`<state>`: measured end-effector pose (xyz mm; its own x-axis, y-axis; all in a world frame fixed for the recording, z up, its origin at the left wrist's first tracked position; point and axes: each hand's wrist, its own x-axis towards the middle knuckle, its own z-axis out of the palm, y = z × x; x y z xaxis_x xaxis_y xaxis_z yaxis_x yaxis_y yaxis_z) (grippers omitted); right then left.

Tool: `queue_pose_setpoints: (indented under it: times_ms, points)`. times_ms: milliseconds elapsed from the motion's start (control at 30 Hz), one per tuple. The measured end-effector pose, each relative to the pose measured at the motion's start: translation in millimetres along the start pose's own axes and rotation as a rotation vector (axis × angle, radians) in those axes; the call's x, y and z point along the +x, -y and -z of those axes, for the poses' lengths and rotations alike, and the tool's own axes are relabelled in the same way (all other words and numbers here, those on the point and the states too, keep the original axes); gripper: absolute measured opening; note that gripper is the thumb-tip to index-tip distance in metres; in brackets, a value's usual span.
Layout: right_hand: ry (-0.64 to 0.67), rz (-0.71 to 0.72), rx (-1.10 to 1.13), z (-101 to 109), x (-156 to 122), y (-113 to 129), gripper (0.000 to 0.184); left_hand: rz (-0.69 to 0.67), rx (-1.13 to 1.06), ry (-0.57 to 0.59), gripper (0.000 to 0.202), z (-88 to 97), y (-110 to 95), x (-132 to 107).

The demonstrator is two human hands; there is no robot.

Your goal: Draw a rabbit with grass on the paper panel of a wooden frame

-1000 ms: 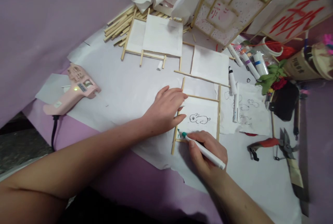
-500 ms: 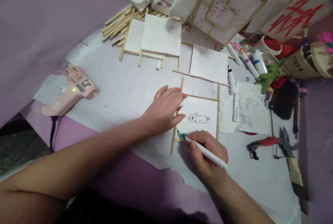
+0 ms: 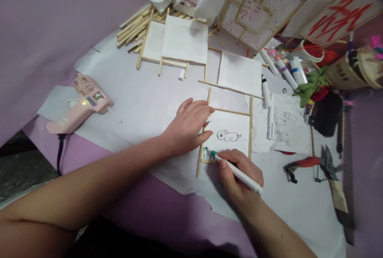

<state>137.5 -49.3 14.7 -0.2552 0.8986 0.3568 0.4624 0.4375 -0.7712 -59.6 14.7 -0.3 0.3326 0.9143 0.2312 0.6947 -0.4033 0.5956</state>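
Observation:
My right hand (image 3: 242, 174) is closed around a white marker (image 3: 243, 178) with a green tip, held slanted over the lower left of a framed white paper (image 3: 230, 120). Short green strokes (image 3: 206, 153) mark that corner, and a rabbit drawn in black outline (image 3: 229, 135) lies above them. My left hand (image 3: 191, 124) rests flat across the left stick of the wooden frame (image 3: 250, 130), fingers stretched out and thumb apart. A small white tip (image 3: 208, 122) shows between its thumb and fingers; the rest of that piece is hidden.
A pink glue gun (image 3: 83, 104) lies at left. Wooden sticks (image 3: 134, 30) and papered frames (image 3: 185, 40) are behind. To the right are a sketch sheet (image 3: 287, 126), capped markers (image 3: 271, 120), red-handled pruning shears (image 3: 311, 163) and a paper cup (image 3: 344, 70).
The marker and my right hand have shifted slightly to the right. More green strokes show in the paper's lower left corner. My left hand stays in place.

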Motion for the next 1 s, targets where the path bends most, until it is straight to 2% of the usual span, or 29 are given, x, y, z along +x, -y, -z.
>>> queue_pose_setpoints:
  times_ms: [200, 767, 1000]
  points:
    - [0.016, 0.042, -0.021, 0.0, 1.8, -1.5, 0.016, -0.002, -0.008, 0.002, 0.041, 0.7, 0.2, 0.0]
    - [0.018, 0.031, 0.009, 1.2, -0.1, -3.0, 0.013, -0.003, 0.006, -0.002, 0.042, 0.0, -0.1, 0.5]
    - [-0.022, -0.005, 0.001, 0.9, 0.4, -2.4, 0.015, -0.013, 0.012, 0.003, 0.040, 0.3, 0.7, 0.7]
